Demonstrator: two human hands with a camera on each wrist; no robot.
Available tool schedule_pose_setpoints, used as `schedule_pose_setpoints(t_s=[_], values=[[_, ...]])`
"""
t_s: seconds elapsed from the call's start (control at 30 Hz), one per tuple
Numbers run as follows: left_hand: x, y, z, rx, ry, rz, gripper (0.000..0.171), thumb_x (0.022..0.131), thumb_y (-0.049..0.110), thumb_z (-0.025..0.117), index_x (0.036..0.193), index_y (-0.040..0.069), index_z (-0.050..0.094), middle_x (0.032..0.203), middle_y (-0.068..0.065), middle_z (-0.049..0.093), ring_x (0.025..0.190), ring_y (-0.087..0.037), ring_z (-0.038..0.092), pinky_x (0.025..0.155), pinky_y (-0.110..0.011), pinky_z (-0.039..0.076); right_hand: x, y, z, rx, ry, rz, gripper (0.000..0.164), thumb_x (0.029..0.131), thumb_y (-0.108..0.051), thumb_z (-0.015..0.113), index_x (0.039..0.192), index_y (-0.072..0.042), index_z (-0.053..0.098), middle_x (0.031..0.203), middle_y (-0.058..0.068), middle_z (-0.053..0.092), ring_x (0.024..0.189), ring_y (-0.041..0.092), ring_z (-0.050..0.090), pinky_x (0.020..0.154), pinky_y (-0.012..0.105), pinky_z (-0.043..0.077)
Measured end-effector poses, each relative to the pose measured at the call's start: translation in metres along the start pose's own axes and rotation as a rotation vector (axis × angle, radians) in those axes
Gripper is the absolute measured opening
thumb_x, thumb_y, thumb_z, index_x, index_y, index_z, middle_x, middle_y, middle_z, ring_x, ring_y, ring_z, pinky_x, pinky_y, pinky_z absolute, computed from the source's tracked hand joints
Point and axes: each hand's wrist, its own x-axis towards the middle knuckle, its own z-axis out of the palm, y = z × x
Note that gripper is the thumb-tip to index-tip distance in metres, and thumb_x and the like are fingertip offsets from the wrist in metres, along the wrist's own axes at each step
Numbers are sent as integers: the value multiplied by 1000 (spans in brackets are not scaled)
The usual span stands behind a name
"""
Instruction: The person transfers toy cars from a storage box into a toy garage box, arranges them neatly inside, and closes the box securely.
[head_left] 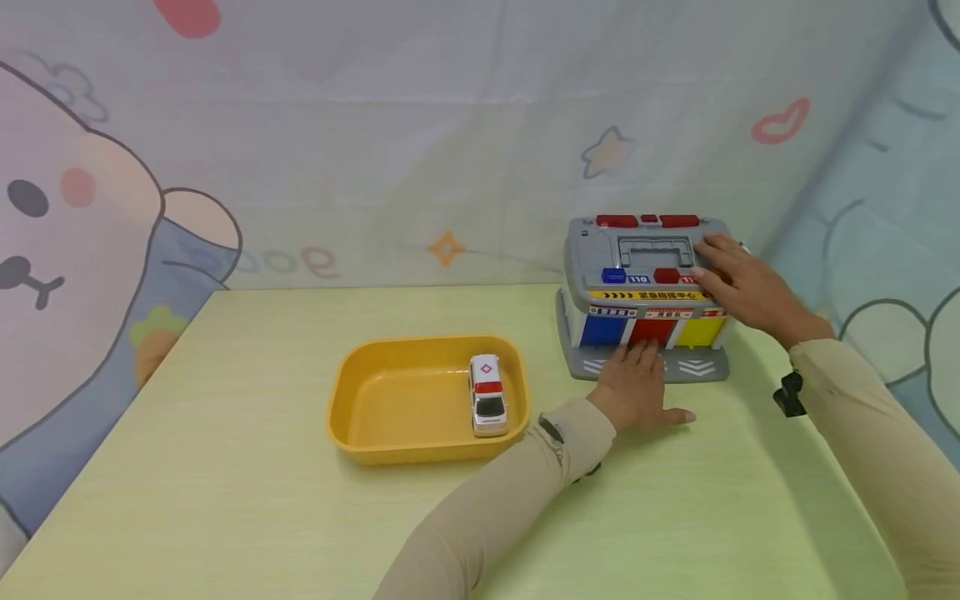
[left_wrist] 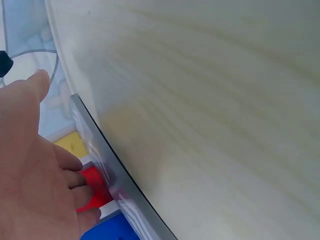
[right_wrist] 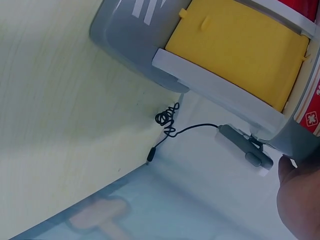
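Observation:
A toy rescue garage [head_left: 581, 250] with a grey roof stands at the right of the table. Its front has a blue door [head_left: 602, 331], a red door [head_left: 651, 332] and a yellow door [head_left: 699, 332]. My left hand [head_left: 633, 390] is in front, fingertips at the lower part of the red door [left_wrist: 100, 192] and thumb spread to the right. On the roof's right end rests my right hand [head_left: 750, 283], fingers extended over the top and thumb at the front edge. Only part of that hand [right_wrist: 300, 202] shows in the right wrist view.
Left of the garage sits a yellow tray [head_left: 405, 454] holding a white toy ambulance [head_left: 489, 400]. A grey handheld piece [right_wrist: 245, 147] on a coiled black cord [right_wrist: 167, 120] hangs at the garage's side. Behind the table [head_left: 247, 400] is a printed cloth [head_left: 420, 150].

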Motion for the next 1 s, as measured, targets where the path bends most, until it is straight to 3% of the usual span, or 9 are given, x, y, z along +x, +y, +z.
schedule_pose_setpoints(t_s=[0.23, 0.43, 0.6, 0.77, 0.9, 1.0], values=[[-6, -2, -15, -12, 36, 145, 98, 88, 83, 29, 162, 22, 10, 170, 8, 0, 157, -10, -3, 126, -28, -1, -4, 4, -2, -5, -18, 45, 72, 104, -48, 43, 158, -4, 25, 166, 22, 15, 153, 45, 12, 114, 73, 18], [-20, -14, -35, 72, 133, 215, 99, 89, 82, 25, 162, 18, 5, 170, 3, -5, 157, -13, -7, 126, -30, -4, -3, 7, -3, -17, -12, 51, 72, 104, -49, 43, 158, -4, 25, 166, 22, 15, 152, 46, 13, 114, 72, 17], [-35, -32, -45, 131, 176, 229, 98, 92, 80, 23, 162, 15, 2, 170, 1, -5, 157, -15, -7, 126, -32, -4, -2, 9, -2, -19, -10, 61, 72, 104, -49, 43, 158, -4, 25, 166, 22, 14, 152, 47, 13, 113, 73, 18], [-40, -60, -58, 93, 231, 231, 97, 94, 77, 28, 162, 12, 4, 170, -3, -4, 157, -19, -5, 127, -34, -1, 0, 11, -1, -24, -5, 55, 72, 104, -49, 43, 158, -5, 26, 167, 21, 15, 152, 47, 13, 113, 73, 19], [-34, -87, -64, 15, 277, 168, 96, 94, 74, 35, 162, 12, 9, 170, -7, 2, 158, -21, 1, 127, -34, 5, 0, 11, 2, -25, 14, 59, 72, 104, -50, 43, 158, -7, 26, 167, 19, 15, 151, 47, 15, 111, 74, 20], [-27, -104, -62, -44, 269, 113, 96, 93, 73, 39, 162, 12, 11, 170, -8, 4, 158, -22, 3, 126, -33, 8, -2, 12, 3, -17, 23, 72, 72, 103, -51, 42, 158, -8, 25, 167, 18, 15, 151, 48, 15, 110, 75, 21]])
